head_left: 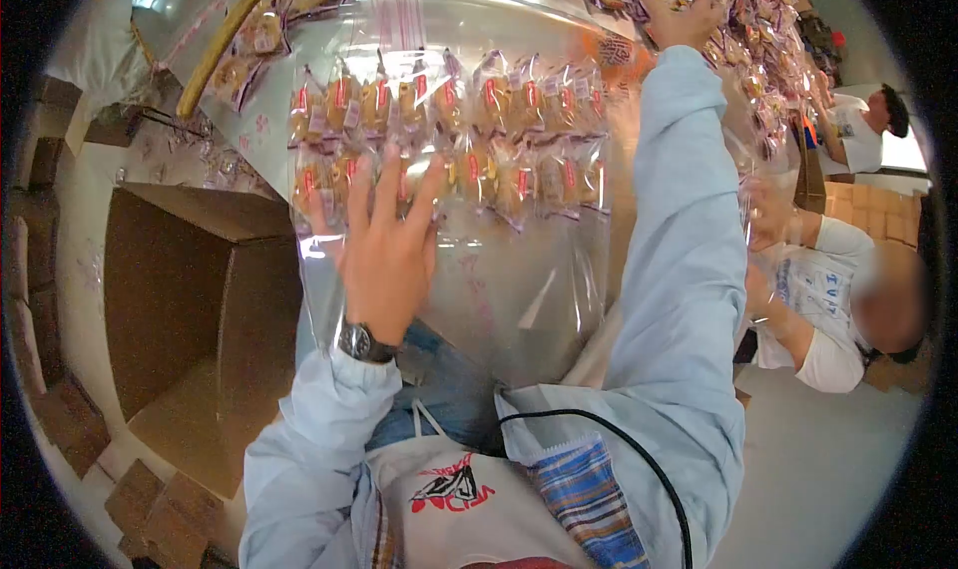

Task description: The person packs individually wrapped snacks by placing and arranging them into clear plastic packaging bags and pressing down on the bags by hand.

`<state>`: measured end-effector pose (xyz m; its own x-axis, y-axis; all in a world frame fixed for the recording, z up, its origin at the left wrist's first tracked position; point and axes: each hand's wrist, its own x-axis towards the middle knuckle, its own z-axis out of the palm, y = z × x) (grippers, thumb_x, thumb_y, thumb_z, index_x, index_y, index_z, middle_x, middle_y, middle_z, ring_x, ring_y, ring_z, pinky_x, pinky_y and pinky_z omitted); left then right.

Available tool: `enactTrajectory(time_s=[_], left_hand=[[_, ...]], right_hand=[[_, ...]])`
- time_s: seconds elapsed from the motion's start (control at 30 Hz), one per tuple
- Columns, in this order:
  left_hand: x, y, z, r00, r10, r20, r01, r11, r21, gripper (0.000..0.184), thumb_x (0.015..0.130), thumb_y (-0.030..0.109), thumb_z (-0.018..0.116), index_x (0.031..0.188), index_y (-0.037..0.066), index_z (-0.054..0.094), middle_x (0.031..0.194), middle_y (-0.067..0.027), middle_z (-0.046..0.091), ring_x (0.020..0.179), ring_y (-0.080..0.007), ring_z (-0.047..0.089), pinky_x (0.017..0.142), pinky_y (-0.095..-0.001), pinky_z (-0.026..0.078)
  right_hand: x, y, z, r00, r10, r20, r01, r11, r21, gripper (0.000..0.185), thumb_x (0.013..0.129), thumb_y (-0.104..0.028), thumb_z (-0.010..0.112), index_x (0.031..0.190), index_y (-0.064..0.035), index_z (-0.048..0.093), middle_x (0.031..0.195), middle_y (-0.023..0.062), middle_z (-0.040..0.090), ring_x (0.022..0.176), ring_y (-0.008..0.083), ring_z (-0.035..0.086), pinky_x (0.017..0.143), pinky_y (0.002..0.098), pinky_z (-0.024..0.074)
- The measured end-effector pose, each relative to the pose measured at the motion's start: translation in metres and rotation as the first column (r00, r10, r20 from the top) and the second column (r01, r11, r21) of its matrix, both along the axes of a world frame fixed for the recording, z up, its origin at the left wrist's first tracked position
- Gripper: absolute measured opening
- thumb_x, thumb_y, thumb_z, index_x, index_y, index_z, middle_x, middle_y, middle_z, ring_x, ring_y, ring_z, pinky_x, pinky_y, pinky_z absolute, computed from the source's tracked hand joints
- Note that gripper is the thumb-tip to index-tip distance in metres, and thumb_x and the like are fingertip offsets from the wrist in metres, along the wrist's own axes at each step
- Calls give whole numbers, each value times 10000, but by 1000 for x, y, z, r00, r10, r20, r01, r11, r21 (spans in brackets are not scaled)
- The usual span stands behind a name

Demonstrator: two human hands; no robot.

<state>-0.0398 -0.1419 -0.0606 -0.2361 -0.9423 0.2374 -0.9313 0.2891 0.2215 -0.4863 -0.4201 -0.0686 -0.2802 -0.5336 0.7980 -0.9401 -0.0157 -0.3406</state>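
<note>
A large clear plastic bag point(529, 299) lies on the table before me, with two rows of small wrapped snack packs point(484, 175) inside its far part. My left hand point(387, 235) rests on the bag with fingers spread over the nearer row; it wears a black watch. My right hand point(686, 15) reaches to the far right, its fingers at a pack at the edge of a large pile of similar wrapped packs point(758, 45). Its fingers look curled round that pack.
At the left stands an open, hollow cardboard box point(165, 289). A yellowish pole point(225, 45) slants across the upper left. Two people in white shirts are at the right, one point(823, 289) with hands at the table's edge. Stacked cartons point(873, 210) stand behind them.
</note>
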Motion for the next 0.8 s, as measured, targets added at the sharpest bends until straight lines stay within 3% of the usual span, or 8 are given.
enactTrajectory(time_s=[0.17,0.23,0.3,0.43,0.57,0.67,0.7,0.8], left_hand=[[0,-1,-4,996,-24,-86,20,999,-44,555,872,192,731,1411,263,619,1533,-76,518,1425,-327,447,1203,-632,162],[0,-1,-14,992,-42,-120,36,998,-53,532,878,176,722,1398,234,626,1539,-86,513,1440,-332,434,1206,-629,158],[0,1,-15,994,-51,-92,45,997,-64,530,893,173,704,1412,227,613,1550,-84,504,1452,-325,425,1204,-630,157],[0,2,-16,997,-23,73,29,996,-79,543,920,175,667,1452,241,578,1565,-67,494,1462,-307,419,1204,-637,146],[-1,1,-15,997,-17,77,23,997,-70,582,918,218,672,1486,263,549,1560,-48,503,1467,-290,412,1198,-654,138],[0,1,-12,998,-21,57,22,999,-27,591,908,259,694,1482,270,557,1551,-40,513,1472,-285,405,1196,-661,133],[0,1,-8,999,-20,39,21,1000,-12,587,907,272,699,1478,271,563,1548,-37,517,1474,-285,401,1196,-661,133],[-2,-1,-6,1000,-20,24,20,1000,-4,566,916,307,703,1466,272,577,1537,-29,529,1467,-287,408,1199,-662,131]], right_hand=[[-17,25,44,994,7,-106,2,997,83,545,688,-351,852,1198,-249,688,1367,221,463,1239,410,547,1028,467,499],[-13,45,44,989,-66,-134,97,966,240,730,654,-487,847,1299,-192,673,1438,233,456,1296,408,530,1060,473,479],[12,70,52,973,-171,-153,220,885,410,612,686,-467,849,1244,-245,731,1394,238,475,1221,402,598,1057,458,484],[5,64,17,989,-104,-100,143,817,559,744,745,-553,821,1395,-235,652,1526,242,434,1334,386,543,1083,455,475],[2,41,-18,953,-70,-295,271,636,722,784,811,-447,788,1525,-319,489,1537,45,487,1305,322,593,1041,477,518],[8,25,-34,945,91,-314,202,593,779,734,844,-347,764,1521,-366,481,1488,21,535,1291,307,604,1020,475,536],[5,18,-35,942,96,-321,214,564,798,703,876,-376,743,1526,-334,480,1444,139,553,1236,356,619,993,483,533],[29,29,-23,918,-66,-392,345,623,702,618,874,-259,730,1456,-364,549,1435,29,575,1220,322,642,964,481,564]])
